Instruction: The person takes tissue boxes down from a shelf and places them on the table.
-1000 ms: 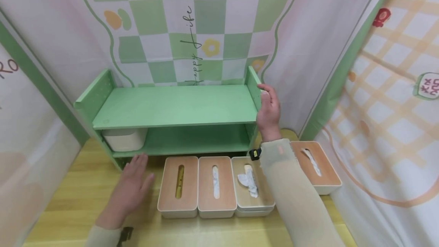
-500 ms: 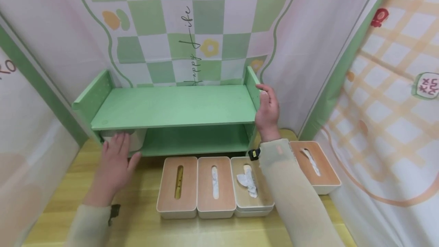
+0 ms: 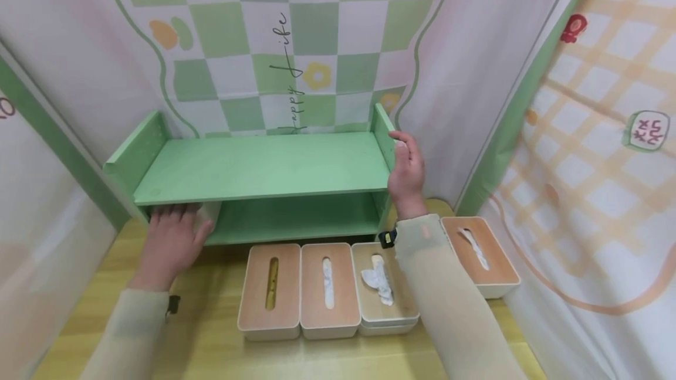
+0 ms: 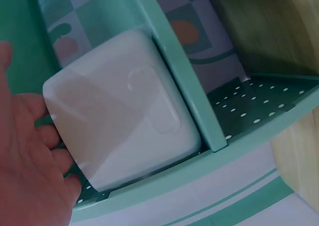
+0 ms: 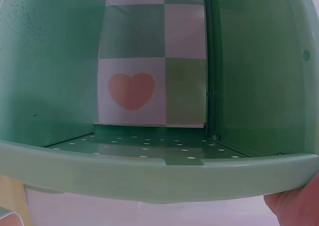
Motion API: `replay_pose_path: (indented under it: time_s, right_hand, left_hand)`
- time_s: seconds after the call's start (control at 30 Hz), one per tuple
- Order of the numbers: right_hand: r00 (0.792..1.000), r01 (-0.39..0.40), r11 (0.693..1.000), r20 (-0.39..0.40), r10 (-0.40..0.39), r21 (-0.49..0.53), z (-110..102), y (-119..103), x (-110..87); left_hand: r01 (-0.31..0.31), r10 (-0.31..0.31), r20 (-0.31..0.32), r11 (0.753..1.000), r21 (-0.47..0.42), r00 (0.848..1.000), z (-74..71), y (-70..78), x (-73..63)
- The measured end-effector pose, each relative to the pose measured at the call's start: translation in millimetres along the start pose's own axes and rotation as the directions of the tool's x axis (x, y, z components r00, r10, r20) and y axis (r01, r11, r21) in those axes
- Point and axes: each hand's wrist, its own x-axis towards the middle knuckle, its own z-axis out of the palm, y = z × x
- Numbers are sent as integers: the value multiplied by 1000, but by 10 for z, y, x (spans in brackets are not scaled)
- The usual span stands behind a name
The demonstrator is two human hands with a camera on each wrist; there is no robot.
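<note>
A green two-tier shelf (image 3: 264,169) stands on the wooden table. My right hand (image 3: 408,175) grips the edge of its right side panel; in the right wrist view part of that hand (image 5: 299,203) shows at the panel's lower right. In the left end of the lower tier sits a white plastic bin (image 4: 119,111) with a raised outline on its face. My left hand (image 3: 171,242) reaches in there, its fingers (image 4: 62,161) at the bin's edge and its thumb apart. In the head view this hand hides most of the bin.
In front of the shelf, tissue boxes with wooden lids stand in a row: a left one (image 3: 259,292), a middle one (image 3: 343,292) and a right one (image 3: 401,298) with tissue sticking out. Another tissue box (image 3: 491,257) stands beyond the right forearm. A checkered curtain (image 3: 317,28) hangs behind.
My left hand has moved up and left from the table in front of the shelf into the lower tier, at the white bin. My right hand keeps its place on the side panel.
</note>
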Motion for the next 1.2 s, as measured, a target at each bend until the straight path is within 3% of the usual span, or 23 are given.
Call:
replay_pose_path:
  time_s: [0.2,0.57,0.67,0.8,0.97,1.2]
  right_hand:
    - [1000,-4,1000,-14,4,3,10,7,-7]
    - [1000,-10,1000,-18,10,0,-8,-32,-8]
    - [1000,-6,1000,-16,6,0,-7,-33,-1]
    - [1000,-5,1000,-9,5,1,-3,-37,1]
    - [1000,-10,1000,-4,10,1,2,-38,-9]
    - [1000,-2,1000,-4,2,9,15,-22,-9]
  left_hand:
    - [27,-29,72,999,29,997,-9,-29,109]
    - [69,-76,171,996,47,982,-56,95,113]
    - [50,-60,162,997,66,985,-49,153,64]
    - [24,-31,107,998,66,994,-46,213,4]
    - [57,-59,74,998,35,995,-43,211,48]
    - [109,-114,156,993,44,981,-5,150,137]
